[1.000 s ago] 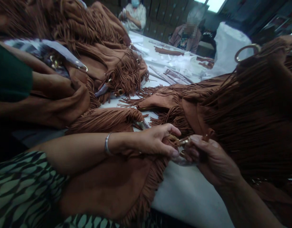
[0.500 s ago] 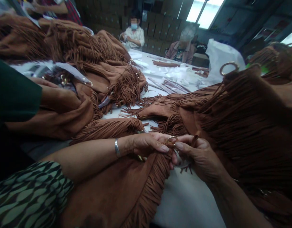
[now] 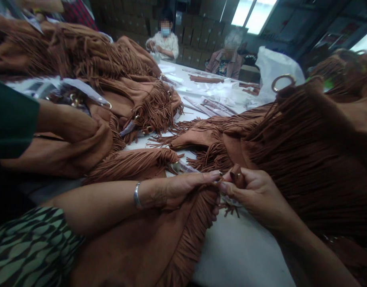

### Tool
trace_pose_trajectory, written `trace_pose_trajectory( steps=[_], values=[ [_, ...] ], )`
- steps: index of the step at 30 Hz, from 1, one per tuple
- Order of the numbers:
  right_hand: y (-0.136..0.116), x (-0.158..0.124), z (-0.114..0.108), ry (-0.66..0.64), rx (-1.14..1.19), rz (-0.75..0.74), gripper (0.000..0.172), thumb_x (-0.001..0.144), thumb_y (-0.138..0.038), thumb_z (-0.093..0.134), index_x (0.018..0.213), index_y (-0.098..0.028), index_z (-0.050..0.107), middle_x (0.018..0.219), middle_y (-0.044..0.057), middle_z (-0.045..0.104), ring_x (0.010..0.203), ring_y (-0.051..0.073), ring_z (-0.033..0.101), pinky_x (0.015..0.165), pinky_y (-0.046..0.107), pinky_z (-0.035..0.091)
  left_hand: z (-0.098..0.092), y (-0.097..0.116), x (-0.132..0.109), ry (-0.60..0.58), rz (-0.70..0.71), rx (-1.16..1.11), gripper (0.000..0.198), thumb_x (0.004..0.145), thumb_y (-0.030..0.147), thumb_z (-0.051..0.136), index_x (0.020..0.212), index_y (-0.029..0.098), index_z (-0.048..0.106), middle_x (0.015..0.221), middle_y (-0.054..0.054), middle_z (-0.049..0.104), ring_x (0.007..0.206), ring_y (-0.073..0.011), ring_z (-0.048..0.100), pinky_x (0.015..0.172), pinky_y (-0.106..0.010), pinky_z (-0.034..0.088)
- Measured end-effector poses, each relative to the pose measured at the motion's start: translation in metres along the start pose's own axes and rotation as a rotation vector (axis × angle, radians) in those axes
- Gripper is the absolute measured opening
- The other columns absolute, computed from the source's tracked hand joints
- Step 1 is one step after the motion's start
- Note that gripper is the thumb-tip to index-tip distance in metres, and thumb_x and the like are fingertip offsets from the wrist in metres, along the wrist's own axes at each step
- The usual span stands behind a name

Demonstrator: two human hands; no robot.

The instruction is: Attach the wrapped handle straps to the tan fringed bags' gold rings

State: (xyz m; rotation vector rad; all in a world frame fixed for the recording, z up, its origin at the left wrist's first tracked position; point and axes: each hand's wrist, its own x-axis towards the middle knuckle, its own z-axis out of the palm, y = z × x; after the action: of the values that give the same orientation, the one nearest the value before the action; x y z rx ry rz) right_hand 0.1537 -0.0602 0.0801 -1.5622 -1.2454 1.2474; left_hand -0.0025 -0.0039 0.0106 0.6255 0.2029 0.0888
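A brown fringed bag (image 3: 135, 243) lies in front of me, its fringe running down the right edge. My left hand (image 3: 183, 189) grips the bag's upper corner, thumb on top and fingertips showing below the fringe. Close against it, my right hand (image 3: 252, 189) is closed on a brown strap (image 3: 237, 176) with a small metal fitting. Both hands meet at the corner, where a bit of metal shows by my left thumb. My fingers hide how the strap and the corner are joined.
Fringed brown bags (image 3: 135, 91) are heaped at left, more (image 3: 314, 159) at right. A co-worker's arm (image 3: 66, 121) reaches into a bag beside me. Brown strips and wrappings lie on the white table (image 3: 243, 247). Two people (image 3: 165, 42) sit across, near a white plastic bag (image 3: 275, 65).
My left thumb has straightened and moved right over the ring at the corner. The strap in my right hand shows more. The co-worker's arm has shifted left in view.
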Motion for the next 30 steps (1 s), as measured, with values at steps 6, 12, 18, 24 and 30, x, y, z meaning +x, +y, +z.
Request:
trace_pose_trajectory(
  steps=[6, 12, 18, 24, 30],
  values=[
    [-0.004, -0.001, 0.013, -0.031, 0.25, 0.077, 0.033, 0.053, -0.037, 0.085, 0.058, -0.016, 0.059, 0.046, 0.002, 0.062, 0.039, 0.018, 0.059, 0.04, 0.029, 0.052, -0.01, -0.001, 0.002, -0.021, 0.01, -0.034, 0.041, 0.082, 0.052, 0.05, 0.084, 0.012, 0.06, 0.073, -0.005, 0.06, 0.064, -0.0149, 0.057, 0.071, -0.033, 0.048],
    [0.004, -0.005, 0.012, -0.036, 0.343, 0.145, 0.028, 0.058, -0.031, 0.082, 0.061, -0.016, 0.059, 0.046, 0.002, 0.062, 0.039, 0.019, 0.061, 0.039, 0.028, 0.051, -0.013, -0.002, 0.002, -0.177, 0.002, -0.088, 0.04, 0.084, 0.05, 0.048, 0.086, 0.012, 0.06, 0.075, -0.006, 0.06, 0.068, -0.0167, 0.057, 0.075, -0.036, 0.047],
    [0.015, -0.007, -0.003, -0.083, 0.373, 0.264, 0.025, 0.061, -0.031, 0.081, 0.062, -0.012, 0.063, 0.054, 0.004, 0.064, 0.04, 0.006, 0.049, 0.039, 0.016, 0.038, -0.01, -0.004, 0.002, -0.183, -0.069, -0.064, 0.049, 0.085, 0.058, 0.042, 0.083, 0.012, 0.06, 0.067, -0.005, 0.057, 0.071, -0.0188, 0.058, 0.073, -0.037, 0.048],
    [0.019, -0.006, -0.005, -0.042, 0.34, 0.238, 0.031, 0.059, -0.034, 0.082, 0.057, -0.013, 0.059, 0.048, 0.0, 0.056, 0.039, 0.006, 0.043, 0.038, 0.016, 0.032, -0.003, 0.005, 0.002, 0.015, 0.001, 0.312, 0.057, 0.083, 0.066, 0.038, 0.081, 0.012, 0.056, 0.07, -0.007, 0.059, 0.076, -0.0207, 0.059, 0.072, -0.036, 0.047],
    [0.013, -0.003, 0.001, 0.127, 0.263, 0.155, 0.036, 0.053, -0.037, 0.084, 0.058, -0.014, 0.057, 0.046, -0.004, 0.049, 0.039, 0.006, 0.039, 0.037, 0.019, 0.03, 0.029, 0.021, -0.018, 0.564, 0.426, 1.154, 0.062, 0.073, 0.049, 0.063, 0.12, 0.012, 0.044, 0.111, -0.012, 0.056, 0.096, -0.0231, 0.056, 0.082, -0.037, 0.048]
  ],
)
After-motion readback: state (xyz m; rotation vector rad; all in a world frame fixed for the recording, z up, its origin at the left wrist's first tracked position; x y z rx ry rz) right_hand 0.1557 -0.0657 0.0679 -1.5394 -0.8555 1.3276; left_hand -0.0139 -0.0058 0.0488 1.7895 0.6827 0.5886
